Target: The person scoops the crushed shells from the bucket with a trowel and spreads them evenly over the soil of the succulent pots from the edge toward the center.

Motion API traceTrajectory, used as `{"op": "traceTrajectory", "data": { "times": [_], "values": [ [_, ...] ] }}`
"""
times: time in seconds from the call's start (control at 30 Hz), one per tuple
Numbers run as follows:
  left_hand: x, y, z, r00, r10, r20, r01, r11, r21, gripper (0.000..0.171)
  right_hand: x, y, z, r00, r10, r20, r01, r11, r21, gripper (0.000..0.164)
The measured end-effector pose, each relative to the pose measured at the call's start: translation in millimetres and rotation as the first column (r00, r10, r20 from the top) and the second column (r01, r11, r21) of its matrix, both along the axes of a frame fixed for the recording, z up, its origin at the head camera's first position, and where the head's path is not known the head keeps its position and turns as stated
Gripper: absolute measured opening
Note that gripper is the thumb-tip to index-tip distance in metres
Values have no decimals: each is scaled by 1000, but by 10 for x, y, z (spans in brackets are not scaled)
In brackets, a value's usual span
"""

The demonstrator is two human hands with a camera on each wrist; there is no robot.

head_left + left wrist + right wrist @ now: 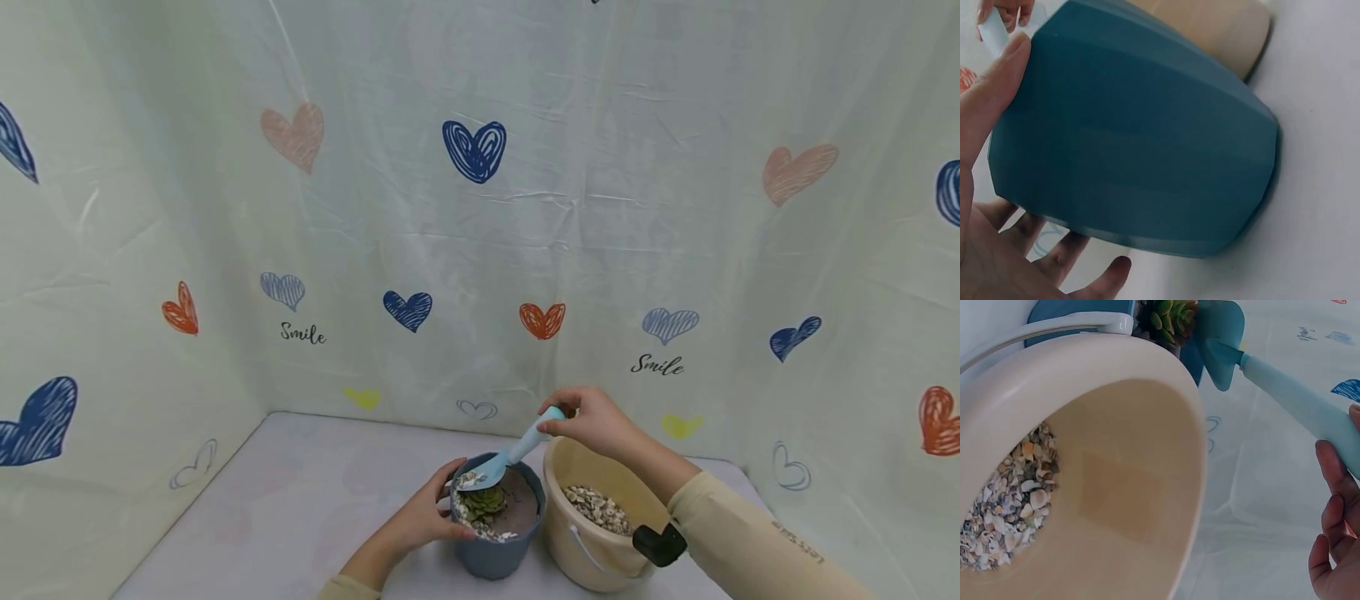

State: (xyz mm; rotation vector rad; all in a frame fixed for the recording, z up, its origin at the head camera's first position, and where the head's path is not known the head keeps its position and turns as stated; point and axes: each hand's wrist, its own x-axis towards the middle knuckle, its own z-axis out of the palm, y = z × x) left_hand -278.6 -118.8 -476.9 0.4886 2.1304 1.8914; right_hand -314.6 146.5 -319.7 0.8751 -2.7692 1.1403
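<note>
Midway between the worktop's [337,492] side edges, the left hand [426,517] grips the blue pot [491,560], while the trowel [528,442], pinched by the right hand [588,421], slants down leftward to the succulent [483,502].

The head view looks forward and down; nearer wrist views both catch the pot [492,560].

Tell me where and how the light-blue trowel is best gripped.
By the slim trowel handle, likely best taken from above and the right, as the right hand holds it: this straight part slants up and rightward, while the broad blade slopes down over the blue flowerpot.
</note>
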Motion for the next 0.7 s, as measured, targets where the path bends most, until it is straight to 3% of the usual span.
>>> {"op": "traceTrajectory", "data": {
  "times": [0.3,0.43,0.7],
  "values": [
    [144,92,35,987,156,37,-152,985,-83,107,33,34,3,998,-39,39,40,999,-15,16],
    [193,129,33,979,200,37,-195,975,-109,109,68,14,38,998,-39,49,40,999,-13,15],
    [291,203,31,959,273,75,-260,954,-149,112,-29,68,-15,999,-5,51,6,1000,-25,23]
  ]
}}
